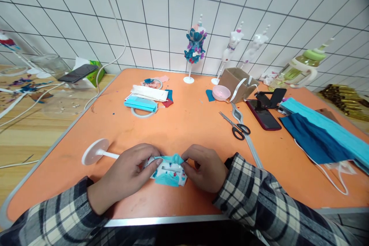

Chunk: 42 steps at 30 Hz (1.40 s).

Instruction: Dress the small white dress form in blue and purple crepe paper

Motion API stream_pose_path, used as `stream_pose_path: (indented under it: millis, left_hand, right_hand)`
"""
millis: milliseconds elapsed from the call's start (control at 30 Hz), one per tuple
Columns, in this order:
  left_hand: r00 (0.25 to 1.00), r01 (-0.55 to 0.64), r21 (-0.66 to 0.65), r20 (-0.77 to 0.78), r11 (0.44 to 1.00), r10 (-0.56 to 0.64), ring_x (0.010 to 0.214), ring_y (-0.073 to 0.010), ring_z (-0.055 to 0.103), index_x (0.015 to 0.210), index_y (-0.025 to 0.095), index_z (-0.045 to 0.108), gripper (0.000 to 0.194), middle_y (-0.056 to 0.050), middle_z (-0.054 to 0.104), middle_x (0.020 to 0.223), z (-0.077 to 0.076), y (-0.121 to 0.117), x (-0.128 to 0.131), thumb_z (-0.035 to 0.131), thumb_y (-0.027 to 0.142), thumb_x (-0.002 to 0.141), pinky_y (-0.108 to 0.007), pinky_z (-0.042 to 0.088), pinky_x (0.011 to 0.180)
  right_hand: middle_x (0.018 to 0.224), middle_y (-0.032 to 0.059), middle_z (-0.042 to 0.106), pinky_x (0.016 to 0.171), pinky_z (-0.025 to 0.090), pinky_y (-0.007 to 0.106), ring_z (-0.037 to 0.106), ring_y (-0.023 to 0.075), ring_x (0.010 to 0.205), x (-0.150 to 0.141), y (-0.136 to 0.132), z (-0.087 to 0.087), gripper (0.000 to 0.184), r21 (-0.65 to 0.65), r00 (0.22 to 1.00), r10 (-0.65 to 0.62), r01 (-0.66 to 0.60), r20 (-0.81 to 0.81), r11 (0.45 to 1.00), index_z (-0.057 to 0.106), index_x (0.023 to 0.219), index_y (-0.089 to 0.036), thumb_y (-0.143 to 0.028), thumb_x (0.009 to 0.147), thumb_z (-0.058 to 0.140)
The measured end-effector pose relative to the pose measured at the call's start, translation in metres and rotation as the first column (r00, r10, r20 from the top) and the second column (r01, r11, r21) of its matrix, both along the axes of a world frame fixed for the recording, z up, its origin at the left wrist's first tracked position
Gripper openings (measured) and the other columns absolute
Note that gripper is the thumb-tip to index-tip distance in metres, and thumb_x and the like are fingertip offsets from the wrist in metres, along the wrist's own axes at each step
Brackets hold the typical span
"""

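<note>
Checked sleeves cross the desk's edge. Left of the scissors, the left hand and right hand pinch blue cloth, each grip closed. I think they're folding it; the next bit calls for small, careful pinches.

I see a white-tiled wall with dark grout lines across the top. An orange, metal-edged table fills my centre view, a pale wood-grain surface the left.
</note>
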<state>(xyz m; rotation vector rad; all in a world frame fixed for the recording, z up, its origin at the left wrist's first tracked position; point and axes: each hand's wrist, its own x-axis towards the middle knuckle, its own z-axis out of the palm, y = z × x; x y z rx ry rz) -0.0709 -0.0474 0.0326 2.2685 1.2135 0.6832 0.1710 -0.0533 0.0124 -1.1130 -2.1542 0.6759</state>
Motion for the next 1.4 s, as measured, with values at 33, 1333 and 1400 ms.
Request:
stream_pose_path:
  millis: [33, 1333, 1400]
  left_hand:
    - [1.000, -0.014, 0.003, -0.010, 1.000, 0.014, 0.068, -0.0157, 0.064, 0.081, 0.020, 0.065, 0.025, -0.002, 0.069, 0.077, 0.000, 0.000, 0.001, 0.050, 0.034, 0.096, -0.025, 0.049, 0.062]
    - [0.996, 0.079, 0.039, 0.043, 0.996, -0.080, 0.081, -0.0151, 0.066, 0.089, 0.021, 0.067, 0.013, -0.002, 0.071, 0.086, -0.005, 0.000, -0.004, 0.056, 0.025, 0.094, -0.025, 0.051, 0.072]
    - [0.996, 0.080, 0.041, 0.044, 0.996, -0.082, 0.081, -0.0149, 0.065, 0.089, 0.021, 0.067, 0.012, -0.001, 0.071, 0.086, -0.005, 0.000, -0.005, 0.056, 0.025, 0.094, -0.025, 0.051, 0.072]
  right_hand:
    - [0.075, -0.0025, 0.062, 0.055, 0.034, 0.022, 0.047, 0.0092, 0.056, 0.000, 0.000, 0.000, 0.008, -0.005, 1.000, -0.003, 0.003, -0.001, 1.000, 0.065, 0.083, -0.020, -0.013, 0.080, 0.064]
    - [0.097, 0.0012, 0.071, 0.058, 0.040, 0.027, 0.064, 0.0146, 0.073, 0.010, -0.004, 0.003, 0.020, 0.207, 0.965, 0.192, -0.228, 0.181, 0.951, 0.064, 0.103, -0.022, -0.033, 0.087, 0.058]
    - [0.095, 0.0003, 0.071, 0.057, 0.038, 0.026, 0.063, 0.0136, 0.070, 0.010, -0.003, 0.002, 0.016, 0.236, 0.965, 0.178, -0.222, 0.192, 0.946, 0.065, 0.099, -0.023, -0.032, 0.089, 0.057]
